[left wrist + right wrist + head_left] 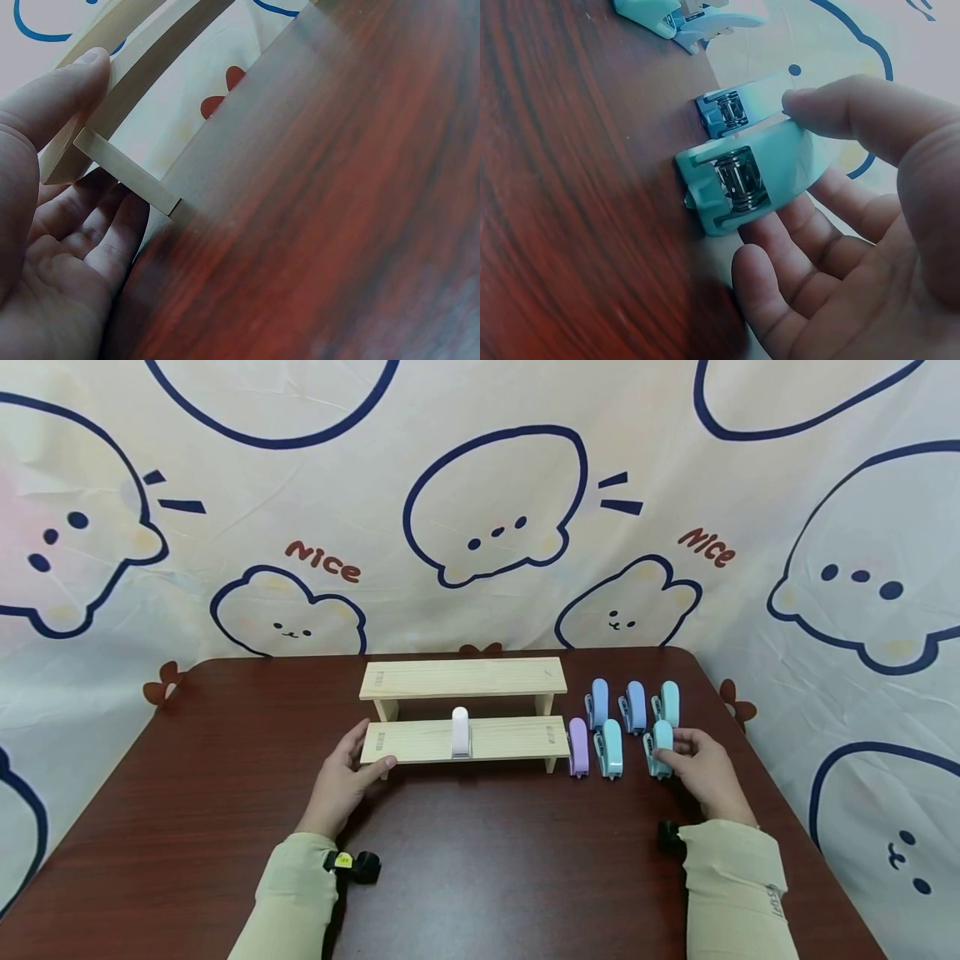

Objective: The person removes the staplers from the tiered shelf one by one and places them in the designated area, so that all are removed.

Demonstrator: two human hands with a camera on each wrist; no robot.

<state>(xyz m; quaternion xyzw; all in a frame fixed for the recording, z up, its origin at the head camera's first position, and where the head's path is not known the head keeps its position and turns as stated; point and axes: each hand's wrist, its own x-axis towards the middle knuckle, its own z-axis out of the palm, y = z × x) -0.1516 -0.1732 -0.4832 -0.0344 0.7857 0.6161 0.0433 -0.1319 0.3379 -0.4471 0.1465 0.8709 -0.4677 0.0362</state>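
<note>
A pale two-tier wooden stand (420,741) is on the table. My left hand (347,781) grips the left end of its lower tier, thumb (82,79) over the board and the other fingers around the end and below. A white clothes peg (461,733) stands upright midway along that tier. To the right of the stand, my right hand (705,768) pinches a teal clothes peg (780,172) by its upper end, thumb on one side and fingers on the other. The metal spring in this peg faces the right wrist camera.
Beside the held peg stand another teal peg (611,749) and a purple peg (578,747). Behind them is a row with two blue pegs (598,703) and a teal one (670,702). A printed cloth (480,610) hangs behind the dark wooden table (510,877).
</note>
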